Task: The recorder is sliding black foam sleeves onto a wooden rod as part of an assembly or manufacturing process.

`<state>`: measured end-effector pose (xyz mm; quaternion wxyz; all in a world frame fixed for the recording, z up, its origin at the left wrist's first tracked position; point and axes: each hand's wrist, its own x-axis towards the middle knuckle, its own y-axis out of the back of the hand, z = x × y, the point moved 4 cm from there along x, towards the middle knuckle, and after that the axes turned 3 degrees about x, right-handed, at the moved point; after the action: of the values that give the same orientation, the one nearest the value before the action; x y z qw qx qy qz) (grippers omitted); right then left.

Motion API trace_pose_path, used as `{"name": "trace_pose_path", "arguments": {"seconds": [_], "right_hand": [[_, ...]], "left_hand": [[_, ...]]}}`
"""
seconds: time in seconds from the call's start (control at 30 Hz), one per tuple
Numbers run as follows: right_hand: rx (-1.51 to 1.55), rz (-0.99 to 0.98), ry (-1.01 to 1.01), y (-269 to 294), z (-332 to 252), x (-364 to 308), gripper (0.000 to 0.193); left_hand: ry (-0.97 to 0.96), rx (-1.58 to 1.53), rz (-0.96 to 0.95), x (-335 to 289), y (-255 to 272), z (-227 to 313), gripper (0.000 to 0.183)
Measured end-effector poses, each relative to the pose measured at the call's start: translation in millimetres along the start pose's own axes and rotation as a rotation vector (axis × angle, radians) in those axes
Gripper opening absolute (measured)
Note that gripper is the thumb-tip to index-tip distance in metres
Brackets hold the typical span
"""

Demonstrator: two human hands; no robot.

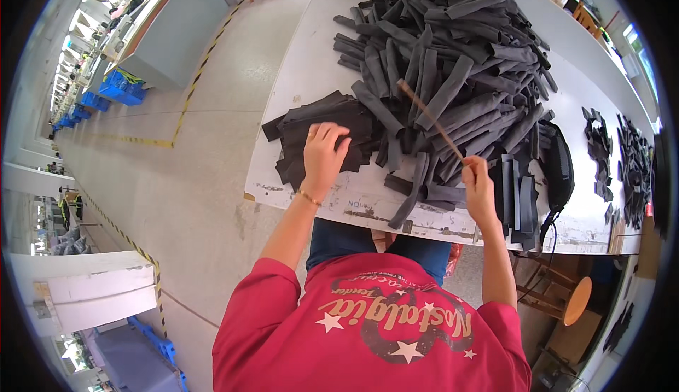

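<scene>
My right hand [479,187] is closed round the near end of a thin brown stick [431,120]. The stick points away to the left over a large heap of dark grey fabric tubes [453,60]. On a stack of flat black fabric pieces [325,113], left of the heap, rests my left hand [325,155], its fingers loosely bent and thumb apart; I see nothing held in it. Several loose tubes [410,197] lie between my hands at the table's near edge. Right of my right hand stand narrow dark strips [516,201] side by side.
The white table [290,74] has a worn near edge. A black padded object [559,166] with a cable lies at right, with more dark pieces [633,166] beyond. Below stands a wooden stool [577,300]. Blue crates [124,88] and a grey-sided bench [170,35] are across the floor, left.
</scene>
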<state>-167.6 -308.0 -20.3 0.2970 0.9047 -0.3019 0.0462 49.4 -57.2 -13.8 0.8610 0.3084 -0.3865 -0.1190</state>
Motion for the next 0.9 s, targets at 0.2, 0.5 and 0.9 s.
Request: {"name": "trace_pose_path", "arguments": {"seconds": [0.2,0.5,0.9], "right_hand": [[-0.212,-0.146,0.027,-2.8,-27.5,-10.6,0.019],[-0.27,-0.238,0.183,-8.4,-40.6,-3.0,0.018],[0.222,-0.391,-0.037,-93.1,-46.6,-6.6,0.027]], "left_hand": [[-0.103,0.083,-0.183,15.1,-19.0,-31.2,0.013],[0.174,-0.226,-0.297,19.9,3.1,-34.9,0.011],[-0.476,-0.125,-0.124,12.6,27.9,92.4,0.02]]}}
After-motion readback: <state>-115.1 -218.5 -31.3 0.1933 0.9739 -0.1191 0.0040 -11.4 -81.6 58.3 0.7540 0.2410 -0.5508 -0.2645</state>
